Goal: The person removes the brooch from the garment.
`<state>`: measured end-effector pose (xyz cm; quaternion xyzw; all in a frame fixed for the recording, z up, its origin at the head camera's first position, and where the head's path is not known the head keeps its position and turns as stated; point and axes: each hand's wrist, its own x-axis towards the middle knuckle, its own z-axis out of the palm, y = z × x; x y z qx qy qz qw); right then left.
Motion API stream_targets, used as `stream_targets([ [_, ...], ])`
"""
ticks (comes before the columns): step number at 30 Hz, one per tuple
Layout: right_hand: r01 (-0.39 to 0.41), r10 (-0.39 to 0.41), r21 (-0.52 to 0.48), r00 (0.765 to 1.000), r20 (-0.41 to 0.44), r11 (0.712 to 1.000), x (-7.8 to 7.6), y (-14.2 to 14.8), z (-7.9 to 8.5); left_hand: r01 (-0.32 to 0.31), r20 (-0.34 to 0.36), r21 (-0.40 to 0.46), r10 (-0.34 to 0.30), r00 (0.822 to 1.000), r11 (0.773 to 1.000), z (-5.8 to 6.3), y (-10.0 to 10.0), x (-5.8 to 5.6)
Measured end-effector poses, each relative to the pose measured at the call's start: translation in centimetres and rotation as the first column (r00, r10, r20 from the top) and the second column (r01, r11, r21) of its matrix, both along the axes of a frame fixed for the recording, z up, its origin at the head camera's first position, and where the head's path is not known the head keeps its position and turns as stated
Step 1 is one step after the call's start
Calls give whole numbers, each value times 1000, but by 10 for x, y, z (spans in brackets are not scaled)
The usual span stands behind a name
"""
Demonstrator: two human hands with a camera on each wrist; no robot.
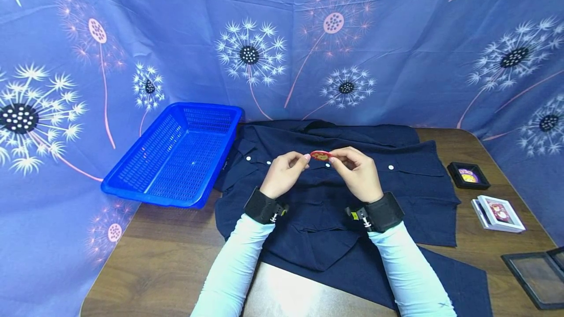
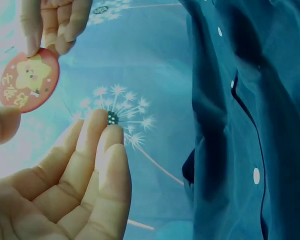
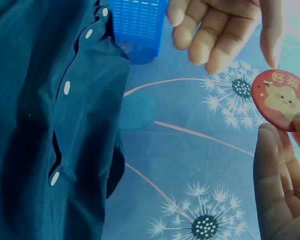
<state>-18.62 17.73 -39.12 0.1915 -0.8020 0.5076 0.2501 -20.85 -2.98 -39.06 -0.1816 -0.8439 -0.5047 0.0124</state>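
A round red badge (image 1: 321,155) with a yellow star face is held up over a dark navy shirt (image 1: 326,199) with white buttons. My right hand (image 1: 359,172) pinches its edge, the thumb lying on the printed face of the badge (image 3: 280,100) in the right wrist view. From the other side my left hand (image 1: 284,175) touches the rim with its thumb. The other fingers of that left hand (image 2: 65,185) are apart from the badge (image 2: 30,80) and loosely bent. The back of the badge is hidden.
A blue plastic basket (image 1: 198,194) stands at the left, beside the shirt. To the right lie a small black frame (image 1: 456,175) with a colourful piece in it, white frames (image 1: 513,221) and a larger black frame (image 1: 520,283). A dandelion-patterned cloth (image 1: 282,9) hangs behind.
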Motion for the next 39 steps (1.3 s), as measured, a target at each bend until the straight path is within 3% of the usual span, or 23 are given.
stream_targets([
  [12,-4,7,32,997,-79,999,1,-4,0,52,78,168,-66,995,984,4,-1,1],
  [23,-37,42,42,991,-125,998,-1,-5,-4,55,84,169,-70,994,984,5,-1,1],
  [33,-20,39,102,981,-190,995,-3,-5,-7,51,86,160,-65,994,986,3,-1,1],
  [39,-24,41,106,986,-163,994,-3,-5,-6,58,92,183,-76,993,981,2,-1,-1],
])
